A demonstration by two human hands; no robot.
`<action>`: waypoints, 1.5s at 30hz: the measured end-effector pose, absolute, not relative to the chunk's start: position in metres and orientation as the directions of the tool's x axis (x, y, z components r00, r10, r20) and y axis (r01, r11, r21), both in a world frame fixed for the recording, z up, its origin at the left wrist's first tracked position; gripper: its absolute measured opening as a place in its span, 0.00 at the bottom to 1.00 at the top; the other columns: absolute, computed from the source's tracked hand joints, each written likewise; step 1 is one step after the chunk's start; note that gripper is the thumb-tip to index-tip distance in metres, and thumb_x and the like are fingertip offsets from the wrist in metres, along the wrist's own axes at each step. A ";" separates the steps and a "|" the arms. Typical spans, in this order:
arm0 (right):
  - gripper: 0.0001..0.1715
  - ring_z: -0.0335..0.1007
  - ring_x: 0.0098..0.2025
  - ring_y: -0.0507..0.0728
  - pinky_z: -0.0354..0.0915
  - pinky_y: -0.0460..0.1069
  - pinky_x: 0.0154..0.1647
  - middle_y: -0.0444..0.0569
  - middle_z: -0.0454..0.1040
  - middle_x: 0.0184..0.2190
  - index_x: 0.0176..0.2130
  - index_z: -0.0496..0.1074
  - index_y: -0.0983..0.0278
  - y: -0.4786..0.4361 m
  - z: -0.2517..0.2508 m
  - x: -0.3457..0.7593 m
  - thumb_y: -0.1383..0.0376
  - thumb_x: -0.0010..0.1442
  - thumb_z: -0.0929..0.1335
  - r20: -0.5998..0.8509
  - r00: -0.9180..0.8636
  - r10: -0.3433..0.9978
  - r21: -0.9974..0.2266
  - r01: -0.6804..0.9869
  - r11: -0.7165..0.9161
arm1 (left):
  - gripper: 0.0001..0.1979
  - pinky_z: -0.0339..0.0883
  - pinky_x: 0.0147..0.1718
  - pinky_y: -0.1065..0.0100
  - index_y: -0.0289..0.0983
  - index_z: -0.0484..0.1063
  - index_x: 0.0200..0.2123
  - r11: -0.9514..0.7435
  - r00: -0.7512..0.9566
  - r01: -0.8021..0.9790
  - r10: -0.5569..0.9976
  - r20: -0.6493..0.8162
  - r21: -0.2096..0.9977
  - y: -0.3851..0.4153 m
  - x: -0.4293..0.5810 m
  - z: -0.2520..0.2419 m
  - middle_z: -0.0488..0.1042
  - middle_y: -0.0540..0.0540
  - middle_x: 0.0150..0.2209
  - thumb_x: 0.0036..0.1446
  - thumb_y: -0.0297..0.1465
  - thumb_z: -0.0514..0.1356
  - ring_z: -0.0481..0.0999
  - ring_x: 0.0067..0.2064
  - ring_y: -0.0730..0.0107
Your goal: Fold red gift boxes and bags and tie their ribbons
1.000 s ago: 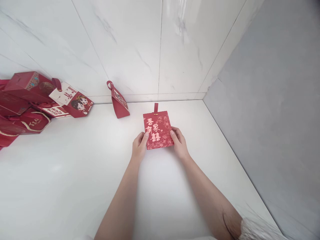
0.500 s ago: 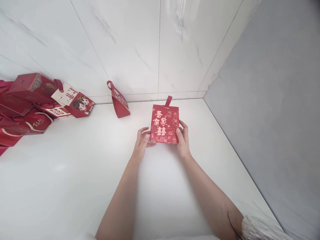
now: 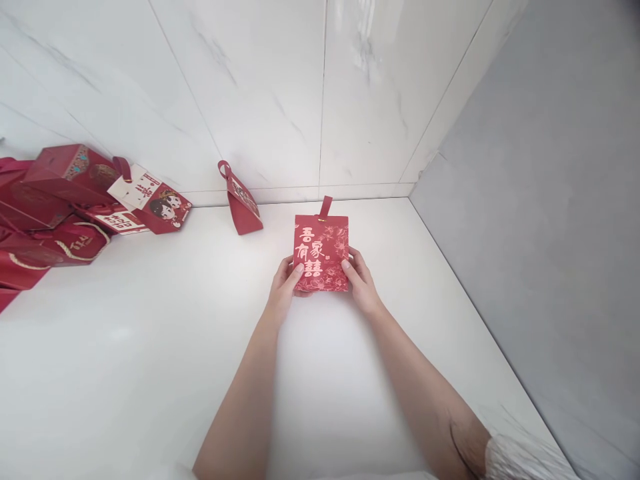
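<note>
A red box (image 3: 327, 250) with pale characters, a flower print and a short ribbon loop at its top is held between both hands. My left hand (image 3: 285, 287) grips its lower left side, thumb on the front and the other fingers partly hidden behind and below. On the lower right side, my right hand (image 3: 361, 280) holds it the same way, its thumb on the front edge. To the left of the box, a small red wedge-shaped box (image 3: 244, 208) with a ribbon loop stands near the wall.
Several red boxes and bags are piled at the far left, among them a hexagonal box (image 3: 167, 207) with cartoon figures and a bag (image 3: 83, 241) with a rope handle. A marbled wall (image 3: 270, 87) borders the white table (image 3: 150, 360) behind; a grey panel (image 3: 545, 220) stands at the right.
The held red box has shifted slightly left and towards me. My left hand, whose fingers were loosely spread at its edge, now grips it with the thumb on the front.
</note>
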State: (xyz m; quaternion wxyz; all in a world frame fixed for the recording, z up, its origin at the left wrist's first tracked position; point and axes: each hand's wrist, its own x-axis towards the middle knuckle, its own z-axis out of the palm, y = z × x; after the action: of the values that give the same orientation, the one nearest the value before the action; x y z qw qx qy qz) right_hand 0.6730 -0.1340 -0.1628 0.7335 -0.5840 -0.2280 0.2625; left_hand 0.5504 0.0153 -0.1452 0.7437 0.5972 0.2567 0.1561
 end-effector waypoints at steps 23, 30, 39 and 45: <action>0.29 0.68 0.61 0.63 0.70 0.57 0.55 0.48 0.70 0.61 0.61 0.64 0.53 -0.138 -0.161 0.673 0.47 0.65 0.67 0.067 0.658 0.750 -0.954 -0.178 0.241 | 0.27 0.80 0.34 0.63 0.44 0.67 0.57 0.267 0.833 0.024 0.527 -0.167 0.963 0.016 0.549 -0.146 0.73 0.41 0.57 0.58 0.47 0.64 0.78 0.52 0.53; 0.31 0.65 0.65 0.66 0.70 0.60 0.59 0.43 0.62 0.68 0.64 0.65 0.51 -0.136 -0.155 0.672 0.49 0.65 0.67 0.101 0.571 0.815 -0.944 -0.204 0.260 | 0.36 0.79 0.46 0.58 0.48 0.61 0.66 0.122 0.774 -0.140 0.632 0.032 0.983 0.009 0.552 -0.148 0.61 0.41 0.68 0.58 0.47 0.65 0.72 0.60 0.48; 0.35 0.46 0.74 0.62 0.47 0.61 0.74 0.38 0.52 0.73 0.69 0.57 0.47 -0.140 -0.154 0.669 0.50 0.67 0.66 0.186 0.525 0.831 -0.966 -0.055 0.251 | 0.42 0.69 0.59 0.49 0.48 0.54 0.70 0.166 0.912 -0.104 0.409 0.027 0.981 0.004 0.553 -0.151 0.56 0.41 0.71 0.56 0.40 0.68 0.71 0.62 0.47; 0.40 0.45 0.74 0.60 0.50 0.59 0.74 0.42 0.50 0.73 0.71 0.50 0.49 -0.137 -0.151 0.670 0.45 0.66 0.64 0.201 0.514 0.834 -0.966 -0.039 0.257 | 0.28 0.61 0.65 0.50 0.45 0.64 0.65 0.206 0.922 -0.091 0.387 0.004 0.974 0.009 0.551 -0.152 0.66 0.43 0.66 0.64 0.46 0.58 0.64 0.67 0.48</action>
State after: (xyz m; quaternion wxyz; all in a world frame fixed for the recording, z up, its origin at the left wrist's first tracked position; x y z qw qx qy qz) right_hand 0.6701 -0.1375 -0.1514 0.6958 -0.5224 -0.3802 0.3138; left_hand 0.5511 0.0086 -0.1524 0.7671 0.6105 0.1212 0.1555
